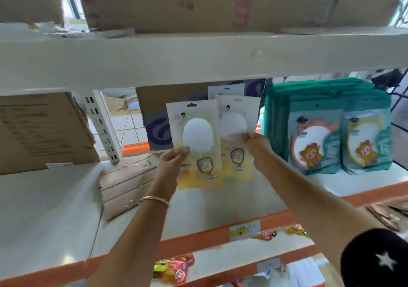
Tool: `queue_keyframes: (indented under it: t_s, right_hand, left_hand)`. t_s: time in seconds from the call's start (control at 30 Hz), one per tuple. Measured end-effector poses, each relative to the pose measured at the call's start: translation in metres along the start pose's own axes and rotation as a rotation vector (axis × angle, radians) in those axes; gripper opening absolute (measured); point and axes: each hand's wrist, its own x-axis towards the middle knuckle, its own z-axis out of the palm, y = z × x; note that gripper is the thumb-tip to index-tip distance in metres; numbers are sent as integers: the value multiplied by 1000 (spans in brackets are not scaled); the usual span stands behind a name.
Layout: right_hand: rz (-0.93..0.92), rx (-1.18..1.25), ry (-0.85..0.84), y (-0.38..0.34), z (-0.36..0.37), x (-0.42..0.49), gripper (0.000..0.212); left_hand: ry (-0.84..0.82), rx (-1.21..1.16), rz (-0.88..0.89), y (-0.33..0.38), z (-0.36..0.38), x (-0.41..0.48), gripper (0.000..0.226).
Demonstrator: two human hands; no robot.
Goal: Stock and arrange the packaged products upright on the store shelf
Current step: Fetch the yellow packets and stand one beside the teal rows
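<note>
Left hand (174,156) pinches yellow packet (198,145); right hand (257,145) pinches second packet (237,130), above shelf (198,218).

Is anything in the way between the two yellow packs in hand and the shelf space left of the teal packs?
Nothing visible does. The shelf under the left pack and right pack is bare, between folded cardboard and the teal packs; a box stands behind them.

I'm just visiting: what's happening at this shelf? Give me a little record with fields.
left hand: pinches a yellow packet, held upright
right hand: pinches a second yellow packet beside it
already stocked: teal packets standing upright at the right
shelf: white board with orange front edge
far left: cardboard box
</note>
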Motion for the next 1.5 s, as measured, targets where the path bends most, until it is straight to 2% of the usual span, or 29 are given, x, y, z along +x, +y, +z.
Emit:
queue_keyframes:
  t_s: [0.23,0.5,0.63,0.7,0.8,0.87,0.93,1.0,1.17,1.3,1.4,1.5]
  right_hand:
    - [-59,-49,-49,-17,14,46,32]
    - [-83,-192,-151,-17,12,98,34]
    - [-31,-104,-158,2,19,130,20]
    - [-30,-50,-189,16,25,156,26]
    - [-14,56,-169,24,26,177,57]
    - [-37,92,-134,13,21,165,67]
    - [-73,67,-131,-9,14,131,59]
    - [-102,6,-133,-15,13,122,50]
    - [-164,10,-190,-9,17,114,38]
    - [-220,-222,-195,-7,19,115,40]
    - [-239,-474,-162,-4,18,119,51]
    - [-224,-527,-163,-8,17,120,57]
  left_hand:
    - [151,14,82,1,35,39,8]
    - [170,61,77,-27,84,85,10]
    - [214,58,61,-37,102,107,9]
    - [254,61,81,-39,112,115,13]
    - [305,97,114,-39,126,121,19]
    - [376,188,104,-39,134,127,29]
    - [458,253,44,-38,140,130,42]
    - [470,266,27,-38,145,131,47]
    - [411,310,136,-43,162,122,58]
    - [399,369,142,-50,152,130,57]
    - [418,625,91,-54,147,128,60]
    - [412,746,8,-53,153,126,65]
